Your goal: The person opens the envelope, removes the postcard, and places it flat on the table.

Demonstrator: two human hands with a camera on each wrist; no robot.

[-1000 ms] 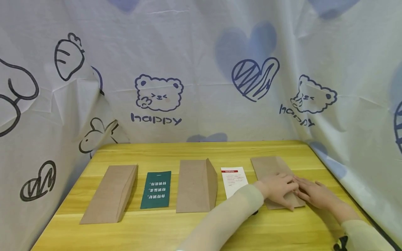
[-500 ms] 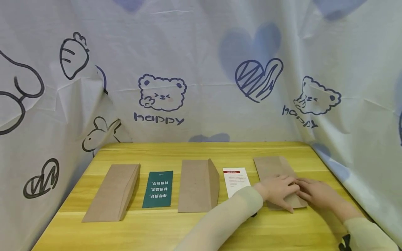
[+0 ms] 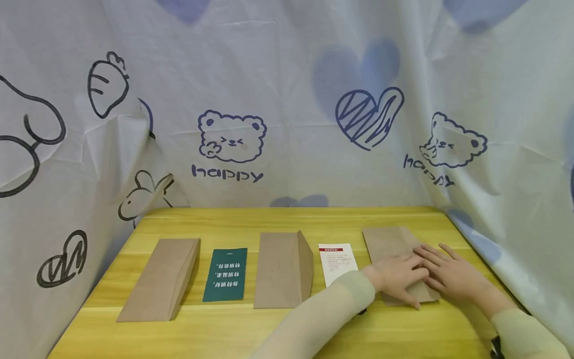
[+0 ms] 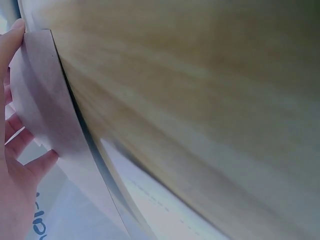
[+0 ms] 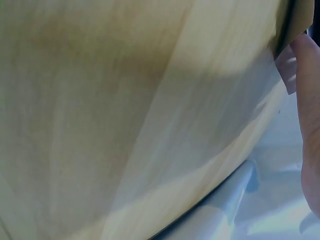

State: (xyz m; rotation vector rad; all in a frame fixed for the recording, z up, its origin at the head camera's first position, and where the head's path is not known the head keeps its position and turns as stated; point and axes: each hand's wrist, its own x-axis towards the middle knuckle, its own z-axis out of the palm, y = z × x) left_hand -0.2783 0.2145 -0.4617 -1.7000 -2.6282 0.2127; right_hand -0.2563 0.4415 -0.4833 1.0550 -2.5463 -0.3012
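A brown paper envelope (image 3: 387, 240) lies at the right of the table. My left hand (image 3: 396, 280) rests on it, fingers extended toward the right and thumb apart. In the left wrist view, the left hand (image 4: 22, 175) lies along the envelope (image 4: 52, 110), its fingertips on the paper. My right hand (image 3: 455, 275) is over the envelope's right edge, fingers spread and reaching to the left fingertips. Only part of the right hand (image 5: 311, 120) shows in the right wrist view, beside a corner of the envelope (image 5: 301, 17). The paper under both hands is hidden.
Left of the hands lie a white card (image 3: 336, 259) with a red strip, partly behind the left sleeve, a brown envelope (image 3: 277, 269) with its flap raised, a green card (image 3: 225, 275), and another envelope (image 3: 154, 281). Printed cloth (image 3: 287, 99) encloses the wooden table (image 3: 179, 339).
My right hand's fingers have spread and shifted slightly farther up the envelope's right side. The left hand stays in about the same place on the paper. The head view has shifted a little.
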